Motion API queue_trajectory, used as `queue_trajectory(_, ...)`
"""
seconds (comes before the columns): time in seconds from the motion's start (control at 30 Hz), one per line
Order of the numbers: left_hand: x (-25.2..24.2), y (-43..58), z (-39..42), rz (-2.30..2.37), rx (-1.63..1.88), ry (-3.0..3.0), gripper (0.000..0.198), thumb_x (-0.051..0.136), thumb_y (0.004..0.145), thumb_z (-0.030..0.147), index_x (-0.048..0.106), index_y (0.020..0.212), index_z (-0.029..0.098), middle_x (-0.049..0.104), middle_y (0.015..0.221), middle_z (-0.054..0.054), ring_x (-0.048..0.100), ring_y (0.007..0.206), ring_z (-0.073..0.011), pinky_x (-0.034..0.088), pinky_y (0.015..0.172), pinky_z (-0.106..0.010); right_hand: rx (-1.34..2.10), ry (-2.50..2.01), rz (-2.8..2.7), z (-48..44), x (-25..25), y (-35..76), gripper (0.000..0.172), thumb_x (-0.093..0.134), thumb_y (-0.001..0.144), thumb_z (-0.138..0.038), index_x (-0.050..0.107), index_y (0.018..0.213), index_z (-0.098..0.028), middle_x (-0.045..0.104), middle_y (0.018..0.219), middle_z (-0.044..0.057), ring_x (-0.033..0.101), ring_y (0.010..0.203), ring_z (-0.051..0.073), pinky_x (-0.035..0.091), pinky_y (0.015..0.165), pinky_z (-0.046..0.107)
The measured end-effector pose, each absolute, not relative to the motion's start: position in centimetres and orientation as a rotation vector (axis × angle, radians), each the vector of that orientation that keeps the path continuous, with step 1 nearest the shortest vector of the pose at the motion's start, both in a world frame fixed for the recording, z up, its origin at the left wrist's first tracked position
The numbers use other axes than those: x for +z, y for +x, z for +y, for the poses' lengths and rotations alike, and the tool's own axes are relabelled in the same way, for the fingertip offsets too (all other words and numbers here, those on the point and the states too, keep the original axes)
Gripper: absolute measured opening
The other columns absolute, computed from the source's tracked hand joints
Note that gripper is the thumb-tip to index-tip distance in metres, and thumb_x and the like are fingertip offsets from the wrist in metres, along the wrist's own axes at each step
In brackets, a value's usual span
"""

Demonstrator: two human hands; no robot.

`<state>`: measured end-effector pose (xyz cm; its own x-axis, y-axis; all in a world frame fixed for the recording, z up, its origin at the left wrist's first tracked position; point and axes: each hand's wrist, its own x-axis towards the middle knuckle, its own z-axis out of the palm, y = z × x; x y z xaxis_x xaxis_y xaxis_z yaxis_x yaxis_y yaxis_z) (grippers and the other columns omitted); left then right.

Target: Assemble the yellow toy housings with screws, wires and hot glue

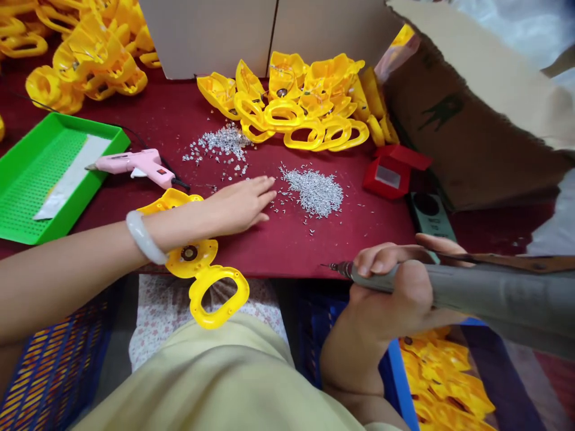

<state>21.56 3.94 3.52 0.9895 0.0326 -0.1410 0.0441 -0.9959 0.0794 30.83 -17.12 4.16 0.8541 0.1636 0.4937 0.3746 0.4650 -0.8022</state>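
My left hand (pixel 240 203) lies flat on the dark red table cloth (pixel 287 239), fingers stretched toward a pile of small silver screws (pixel 314 191). A white bangle sits on that wrist. Under my left forearm rests a yellow plastic part with a handle loop (pixel 211 287), hanging over the table's front edge. My right hand (pixel 390 287) is wrapped round a grey electric screwdriver (pixel 471 290), its bit pointing left just off the table edge.
A second scatter of screws (pixel 222 143) lies farther back. Heaps of yellow parts (pixel 305 102) fill the back and the far left (pixel 85 60). A pink glue gun (pixel 139 166), green tray (pixel 40 173), red box (pixel 393 170), cardboard box (pixel 471 120) and blue crate of yellow parts (pixel 440 377) surround me.
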Motion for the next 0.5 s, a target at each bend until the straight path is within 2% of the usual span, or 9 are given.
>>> queue_trajectory(0.1, 2.8, 22.2, 4.6, 0.121, -0.310, 3.025, 0.059, 0.053, 0.094, 0.033, 0.039, 0.144, 0.004, 0.027, 0.155, -0.021, 0.025, 0.146, -0.0306, 0.024, 0.120, -0.042, -0.114, -1.105, -0.578, -16.7, 4.1, 30.7, 0.023, 0.061, 0.068, -0.017, 0.062, 0.092, -0.018, 0.053, 0.051, -0.009, 0.043, 0.036, 0.009, 0.038, 0.038, 0.024)
queue_trajectory(0.2, 2.7, 21.6, 4.3, -0.055, -0.336, 2.987, 0.055, 0.054, 0.094, 0.031, 0.043, 0.143, 0.009, 0.033, 0.154, -0.016, 0.029, 0.145, -0.0275, 0.025, 0.120, -0.040, -0.114, -1.122, -0.609, -16.6, 4.0, 30.5, 0.024, 0.062, 0.068, -0.018, 0.063, 0.092, -0.019, 0.053, 0.052, -0.009, 0.043, 0.036, 0.010, 0.037, 0.037, 0.025)
queue_trajectory(0.33, 3.3, 20.5, 3.6, -0.130, -0.315, 3.000, 0.043, 0.048, 0.096, 0.027, 0.052, 0.136, 0.010, 0.042, 0.149, -0.016, 0.038, 0.141, -0.0257, 0.027, 0.119, -0.038, -0.142, -1.141, -0.601, -16.6, 3.8, 30.3, 0.023, 0.064, 0.070, -0.023, 0.066, 0.093, -0.022, 0.051, 0.051, -0.008, 0.043, 0.037, 0.010, 0.037, 0.037, 0.025)
queue_trajectory(0.5, 3.7, 21.3, 2.7, -0.190, -0.350, 2.989, 0.047, 0.044, 0.097, 0.018, 0.043, 0.143, 0.015, 0.035, 0.154, -0.008, 0.029, 0.146, -0.0220, 0.025, 0.121, -0.039, -0.135, -1.150, -0.613, -16.0, 3.8, 30.0, 0.022, 0.065, 0.071, -0.022, 0.067, 0.093, -0.024, 0.051, 0.052, -0.008, 0.042, 0.037, 0.010, 0.037, 0.037, 0.025)
